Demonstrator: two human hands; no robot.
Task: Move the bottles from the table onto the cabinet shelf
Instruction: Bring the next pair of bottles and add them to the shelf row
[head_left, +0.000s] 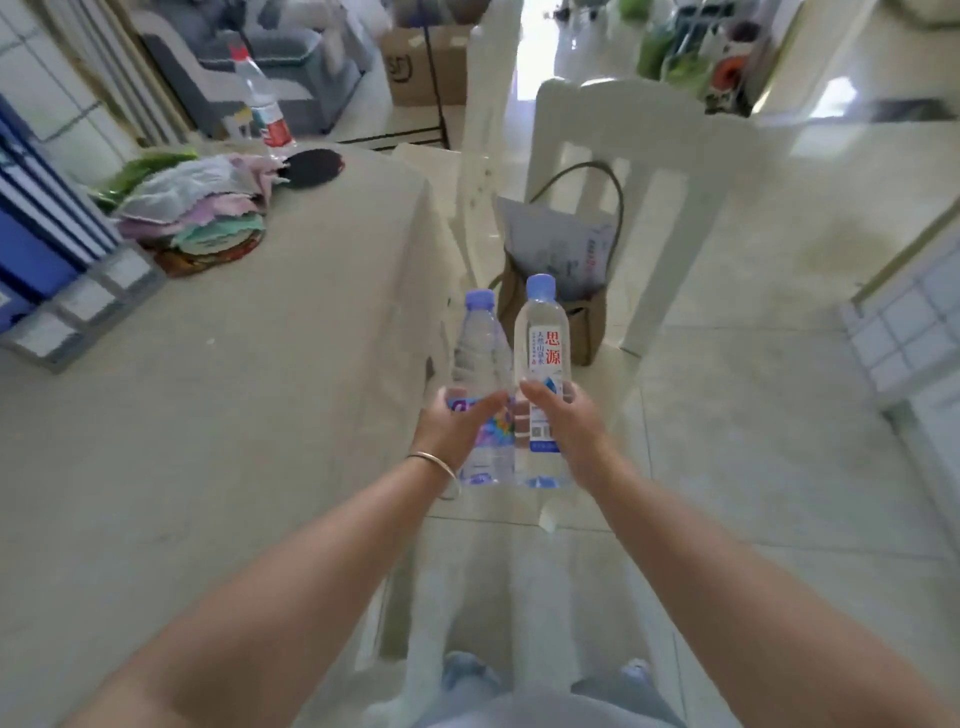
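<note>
head-worn view, forward and steeply downward

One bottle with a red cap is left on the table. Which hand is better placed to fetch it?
Neither is free now: the left hand grips one bottle, the right hand another. Once emptied, probably the left: the red-capped bottle stands on the table on that side.

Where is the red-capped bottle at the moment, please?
In the head view, the red-capped bottle stands at the far end of the table, upper left, just behind the dark round mat and right of the pile of cloths.
</note>
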